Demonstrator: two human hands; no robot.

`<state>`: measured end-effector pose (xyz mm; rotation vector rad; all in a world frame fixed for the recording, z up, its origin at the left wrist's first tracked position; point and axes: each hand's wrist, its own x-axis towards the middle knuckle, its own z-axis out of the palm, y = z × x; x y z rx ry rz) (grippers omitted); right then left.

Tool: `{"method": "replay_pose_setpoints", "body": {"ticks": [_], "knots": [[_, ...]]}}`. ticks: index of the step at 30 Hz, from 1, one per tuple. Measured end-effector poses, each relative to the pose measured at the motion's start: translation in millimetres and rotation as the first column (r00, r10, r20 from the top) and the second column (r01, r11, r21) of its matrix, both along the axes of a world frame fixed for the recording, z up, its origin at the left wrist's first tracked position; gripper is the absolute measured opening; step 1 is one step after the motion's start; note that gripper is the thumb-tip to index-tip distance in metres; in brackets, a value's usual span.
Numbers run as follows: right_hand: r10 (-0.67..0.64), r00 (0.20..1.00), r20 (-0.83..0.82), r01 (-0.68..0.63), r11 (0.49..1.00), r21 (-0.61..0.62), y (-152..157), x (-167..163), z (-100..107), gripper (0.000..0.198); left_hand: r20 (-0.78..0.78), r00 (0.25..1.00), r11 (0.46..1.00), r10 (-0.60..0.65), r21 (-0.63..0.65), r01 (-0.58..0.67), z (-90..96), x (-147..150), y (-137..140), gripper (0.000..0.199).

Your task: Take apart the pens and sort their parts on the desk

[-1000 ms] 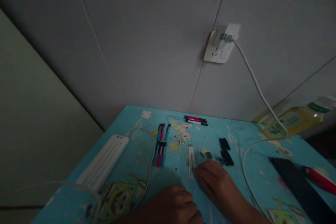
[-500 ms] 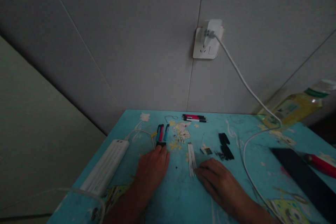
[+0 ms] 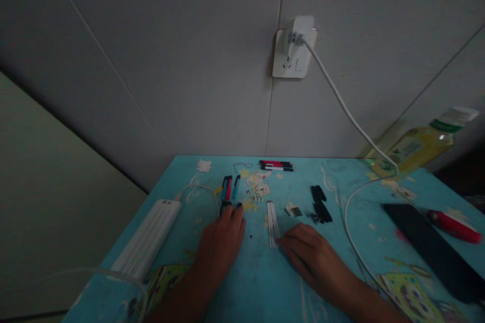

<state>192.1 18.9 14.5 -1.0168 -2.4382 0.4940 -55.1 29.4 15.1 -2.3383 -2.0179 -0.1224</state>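
Note:
My left hand rests on the table, fingers stretched forward and slightly apart, its fingertips against small black pen parts. Just beyond them lie blue and red pen barrels, with one blue barrel a little apart. A row of thin white pen refills lies lengthwise between my hands. At the row's lower right end, my right hand has its fingers closed together, the tips on the nearest refill. Small black pieces, black blocks and a small flat piece lie beyond that hand.
Assembled pens lie near the wall. A white power strip is at left. A white cable runs from the wall socket across the table. At right are an oil bottle, a dark flat strip and a red object.
The view has shifted a little, so everything sits slightly further left and higher. My left fingers have spread a little, and a black part now shows beside them. The right hand stays at the refills.

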Motion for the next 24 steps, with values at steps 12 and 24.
{"method": "replay_pose_setpoints", "body": {"ticks": [12,24], "knots": [[-0.182,0.971,0.154,0.155,0.973,0.171,6,2,-7,0.025,0.022,0.999,0.998,0.023,0.064,-0.024,-4.8,-1,-1,0.031],[-0.37,0.871,0.323,0.258,0.904,0.341,13,-8,-18,0.034,0.083,0.988,0.98,-0.133,0.163,0.118,-10.1,2,-3,0.034]]}}
